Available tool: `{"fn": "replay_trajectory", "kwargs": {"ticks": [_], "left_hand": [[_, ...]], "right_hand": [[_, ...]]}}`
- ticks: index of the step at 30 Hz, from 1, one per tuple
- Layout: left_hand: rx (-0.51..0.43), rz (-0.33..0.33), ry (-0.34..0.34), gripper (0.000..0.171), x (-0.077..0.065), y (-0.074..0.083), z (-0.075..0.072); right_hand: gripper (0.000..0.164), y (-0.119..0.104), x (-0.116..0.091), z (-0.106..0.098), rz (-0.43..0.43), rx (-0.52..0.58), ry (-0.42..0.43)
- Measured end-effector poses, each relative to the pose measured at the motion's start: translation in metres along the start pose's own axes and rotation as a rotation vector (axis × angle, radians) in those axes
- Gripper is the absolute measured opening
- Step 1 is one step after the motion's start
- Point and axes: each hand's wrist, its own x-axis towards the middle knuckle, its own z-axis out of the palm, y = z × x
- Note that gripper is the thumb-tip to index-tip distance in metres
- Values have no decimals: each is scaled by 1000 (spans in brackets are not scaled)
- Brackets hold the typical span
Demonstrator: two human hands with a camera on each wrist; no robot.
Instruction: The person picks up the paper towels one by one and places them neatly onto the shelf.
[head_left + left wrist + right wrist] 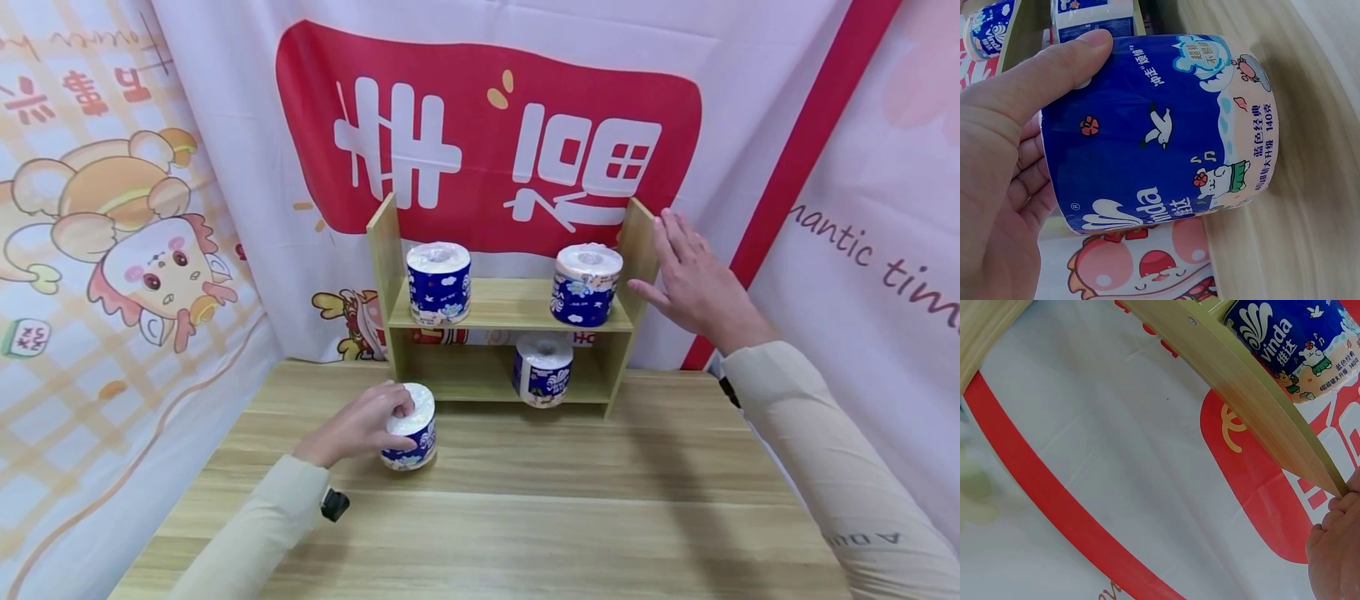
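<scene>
My left hand [360, 425] grips a blue-and-white wrapped toilet roll [425, 442] by its top, just in front of the small wooden shelf [495, 312]. In the left wrist view the thumb lies along one side of the roll [1147, 131], and the other fingers are partly hidden behind it. My right hand [701, 287], fingers extended, is at the upper end of the shelf's right side panel [637, 250]. From the right wrist view, its fingertips are right at the corner of that panel [1254, 406].
Two more wrapped rolls stand on the upper board, one at the left [439, 287] and one at the right [585, 287]. Another roll [543, 375] sits on the lower level, right of centre. Printed cloth [487, 150] hangs close behind the shelf. The wooden table [525, 517] extends in front.
</scene>
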Motion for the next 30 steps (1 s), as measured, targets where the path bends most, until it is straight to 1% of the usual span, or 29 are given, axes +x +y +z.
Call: {"fn": "replay_trajectory", "kwargs": {"ticks": [6,11,17,21,30], "left_hand": [[11,19,-7,41,11,11,0],[21,13,-23,41,20,20,0],[25,44,-26,41,30,28,1],[19,43,-35,42,37,32,3],[17,105,-10,43,53,39,6]], "right_hand": [[102,1,-1,0,2,-4,3],[102,1,-1,0,-2,-2,6],[101,0,-1,0,-9,-3,13],[101,0,-1,0,-9,-4,15],[102,0,-1,0,-11,-15,13]]}}
